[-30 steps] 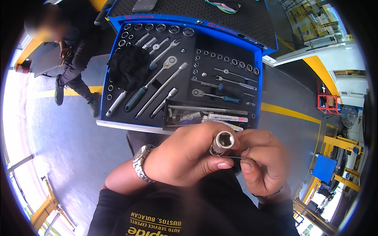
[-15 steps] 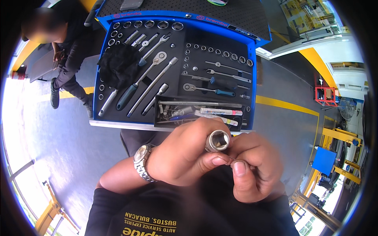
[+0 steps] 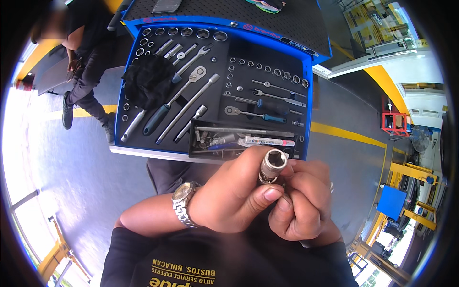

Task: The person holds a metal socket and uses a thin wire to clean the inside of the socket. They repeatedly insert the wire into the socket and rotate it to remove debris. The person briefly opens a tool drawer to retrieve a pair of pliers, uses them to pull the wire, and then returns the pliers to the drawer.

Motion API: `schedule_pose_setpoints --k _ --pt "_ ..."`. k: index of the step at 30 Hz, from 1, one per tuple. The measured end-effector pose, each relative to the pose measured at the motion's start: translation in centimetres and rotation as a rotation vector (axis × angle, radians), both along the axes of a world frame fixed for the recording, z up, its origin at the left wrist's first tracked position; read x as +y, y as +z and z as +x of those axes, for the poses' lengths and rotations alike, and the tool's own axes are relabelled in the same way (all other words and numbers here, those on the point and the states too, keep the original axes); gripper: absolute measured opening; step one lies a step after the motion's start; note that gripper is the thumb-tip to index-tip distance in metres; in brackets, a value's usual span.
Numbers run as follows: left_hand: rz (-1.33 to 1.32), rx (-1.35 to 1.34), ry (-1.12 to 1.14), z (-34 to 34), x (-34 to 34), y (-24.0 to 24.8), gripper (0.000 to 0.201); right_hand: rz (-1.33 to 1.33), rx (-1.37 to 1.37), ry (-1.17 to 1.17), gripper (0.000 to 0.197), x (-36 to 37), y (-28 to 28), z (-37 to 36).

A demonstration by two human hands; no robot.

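A shiny metal socket point(image 3: 274, 163) is held up in front of the drawer, its hollow end facing up toward me. A jointed or pinned part shows at its lower end. My left hand point(image 3: 232, 193), with a metal-band watch point(image 3: 181, 193) on the wrist, is closed around it with thumb and forefinger. My right hand point(image 3: 302, 203) is closed too, its fingertips pressed together right beside the socket's lower end and touching the left thumb area. Whatever sits between the right fingers is hidden.
Behind my hands, a blue tool drawer point(image 3: 310, 110) stands pulled out, its dark foam holding sockets, ratchets point(image 3: 197, 74) and bars. A black tray point(image 3: 192, 143) of pens and small parts lies at its front, a black cloth point(image 3: 148, 81) at left. A seated person point(image 3: 86, 62) is far left.
The socket has risen slightly and tilted, so more of its side and its jointed lower end show. My right hand has shifted a little up and left, closer against the left thumb.
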State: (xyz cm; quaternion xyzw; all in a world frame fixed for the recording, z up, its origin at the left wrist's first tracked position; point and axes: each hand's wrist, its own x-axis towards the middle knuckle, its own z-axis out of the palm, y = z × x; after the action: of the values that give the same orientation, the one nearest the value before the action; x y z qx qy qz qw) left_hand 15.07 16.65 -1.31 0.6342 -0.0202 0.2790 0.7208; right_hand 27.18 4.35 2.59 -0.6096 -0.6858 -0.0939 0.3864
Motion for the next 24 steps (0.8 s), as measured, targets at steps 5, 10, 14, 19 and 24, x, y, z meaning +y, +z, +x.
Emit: schedule_pose_setpoints --k 5,10,14,19,24 --pt "-0.044 0.055 0.032 -0.1 -0.3 0.3 0.032 -0.021 -0.007 -0.025 0.013 0.0 -0.5 0.1" --pt "0.028 0.077 0.101 0.2 -0.3 -0.2 0.031 -0.162 0.189 -0.071 0.014 0.0 0.1 -0.3" --pt "0.059 -0.002 0.078 0.3 0.2 -0.6 0.027 -0.302 0.668 0.007 0.014 -0.9 0.6 -0.3" --pt "0.001 -0.075 0.019 0.4 0.4 -1.5 0.031 -0.512 1.66 0.198 0.017 -1.3 1.9 -0.1" --pt "-0.101 -0.12 -0.075 0.2 0.2 -1.3 0.032 -0.589 1.365 0.295 0.011 -1.3 2.2 0.6"
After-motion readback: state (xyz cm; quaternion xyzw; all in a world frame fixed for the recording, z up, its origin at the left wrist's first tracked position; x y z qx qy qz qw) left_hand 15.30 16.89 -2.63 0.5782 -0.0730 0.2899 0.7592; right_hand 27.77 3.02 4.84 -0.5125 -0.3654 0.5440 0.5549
